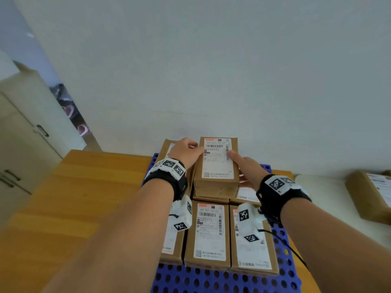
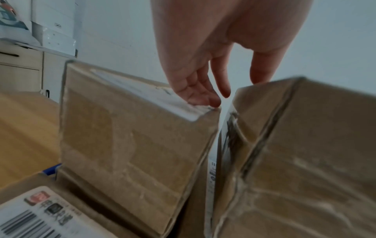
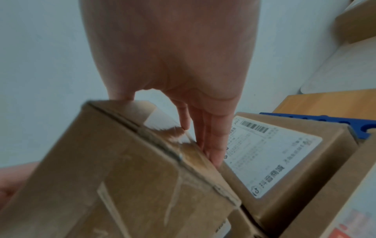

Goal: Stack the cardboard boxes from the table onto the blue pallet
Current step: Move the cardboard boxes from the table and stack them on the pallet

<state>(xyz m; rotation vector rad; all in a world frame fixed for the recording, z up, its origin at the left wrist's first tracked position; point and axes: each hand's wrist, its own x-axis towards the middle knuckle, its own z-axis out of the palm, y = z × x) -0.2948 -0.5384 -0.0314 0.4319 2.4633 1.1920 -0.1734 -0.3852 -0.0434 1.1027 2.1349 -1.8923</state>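
A blue perforated pallet (image 1: 211, 280) carries a bottom layer of labelled cardboard boxes (image 1: 208, 233). On that layer, at the back middle, sits a cardboard box (image 1: 218, 166) with its white label up, held between both hands. My left hand (image 1: 186, 152) grips its left top edge, thumb on the label. In the left wrist view the fingers (image 2: 195, 90) reach down into the gap between this box (image 2: 305, 161) and a second-layer box (image 2: 132, 136) to its left. My right hand (image 1: 246, 169) holds the right side, with its fingers (image 3: 211, 141) flat down the box (image 3: 122, 177).
The pallet lies on a wooden surface (image 1: 84, 187). Another cardboard box (image 1: 372, 193) rests on a white table at the right. A pale cabinet (image 1: 21, 134) stands at the left and a plain wall rises close behind the pallet. A lower box (image 3: 274, 153) lies right of my fingers.
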